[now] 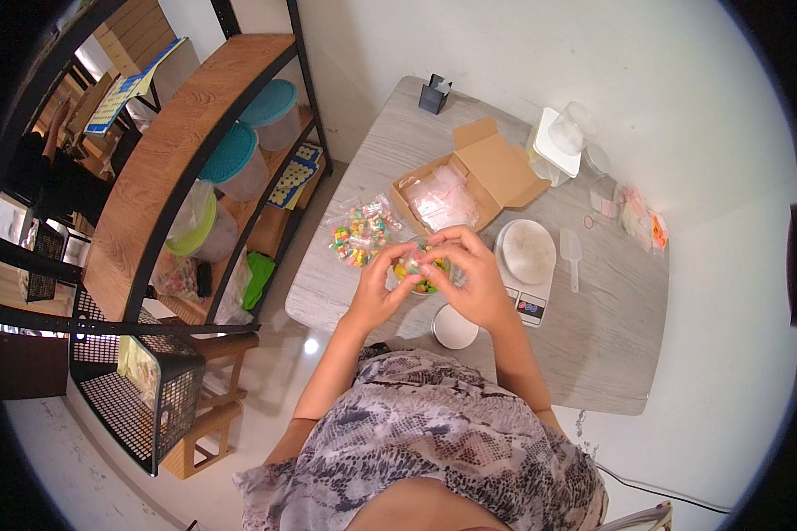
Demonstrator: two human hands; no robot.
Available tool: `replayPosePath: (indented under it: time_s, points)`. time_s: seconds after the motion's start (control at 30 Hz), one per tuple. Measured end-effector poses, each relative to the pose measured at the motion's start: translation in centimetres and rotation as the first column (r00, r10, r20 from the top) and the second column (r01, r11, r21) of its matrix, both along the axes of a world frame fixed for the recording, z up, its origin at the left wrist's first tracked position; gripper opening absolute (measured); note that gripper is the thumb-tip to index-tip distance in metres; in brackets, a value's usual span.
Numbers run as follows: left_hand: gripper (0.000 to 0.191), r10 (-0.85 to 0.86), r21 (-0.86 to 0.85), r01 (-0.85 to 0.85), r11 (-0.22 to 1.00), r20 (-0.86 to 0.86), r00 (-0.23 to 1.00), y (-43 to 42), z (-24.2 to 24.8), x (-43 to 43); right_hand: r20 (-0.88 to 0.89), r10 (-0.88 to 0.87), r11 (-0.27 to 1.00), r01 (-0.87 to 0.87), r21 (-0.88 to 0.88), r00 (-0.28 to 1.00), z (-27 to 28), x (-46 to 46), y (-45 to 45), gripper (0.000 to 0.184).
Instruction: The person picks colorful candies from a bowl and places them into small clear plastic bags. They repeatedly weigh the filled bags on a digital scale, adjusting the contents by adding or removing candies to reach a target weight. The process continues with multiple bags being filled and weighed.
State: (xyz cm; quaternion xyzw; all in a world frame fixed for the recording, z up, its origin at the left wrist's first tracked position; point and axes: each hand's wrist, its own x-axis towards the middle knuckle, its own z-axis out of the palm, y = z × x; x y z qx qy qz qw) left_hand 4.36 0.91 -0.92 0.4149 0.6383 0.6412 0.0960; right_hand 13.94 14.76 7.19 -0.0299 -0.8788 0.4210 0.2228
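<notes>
My left hand (384, 284) and my right hand (468, 269) meet over a round clear tub (427, 291) of small multicoloured pieces, which look like candy. Between their fingertips is a small clear plastic bag (413, 259), partly hidden by the fingers. Filled clear packets (362, 232) with similar colourful pieces lie in a pile left of the tub. Just beyond my hands, an open cardboard box (498, 169) holds thin clear plastic bags (443, 202). A round white lid (455, 326) rests near the table's front edge, below my right hand.
Right of my hands stands a white digital kitchen scale (530, 255), with a white spatula (572, 255) beside it. Plastic containers (561, 143), a black holder (435, 94) and packets (637, 216) sit farther back on the grey table (611, 345). Shelving (179, 126) and a black basket (133, 391) are at left.
</notes>
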Motion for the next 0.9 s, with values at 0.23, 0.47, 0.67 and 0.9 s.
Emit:
replayPosePath:
  time_s: [0.23,0.47,0.67,0.9]
  points:
    - [0.04,0.03,-0.012,-0.032,0.999,-0.114,0.993,0.2,0.5,0.2,0.048,-0.021,0.997,0.017,0.075,0.999,-0.7,0.4,-0.2,0.016]
    - [0.045,-0.179,0.214,0.096,0.972,0.411,0.894,0.9,-0.2,0.5,0.006,-0.087,0.977,0.087,-0.193,0.996,-1.8,0.3,0.1,0.011]
    - [0.044,-0.244,0.28,0.111,0.954,0.506,0.827,1.0,-0.5,0.4,-0.043,-0.056,0.991,0.05,-0.125,0.997,-2.0,0.6,0.2,0.014]
    - [0.043,-0.262,0.27,0.129,0.954,0.548,0.795,1.0,-0.3,0.7,0.034,-0.011,0.983,0.017,-0.183,0.999,-1.7,1.0,0.6,0.019]
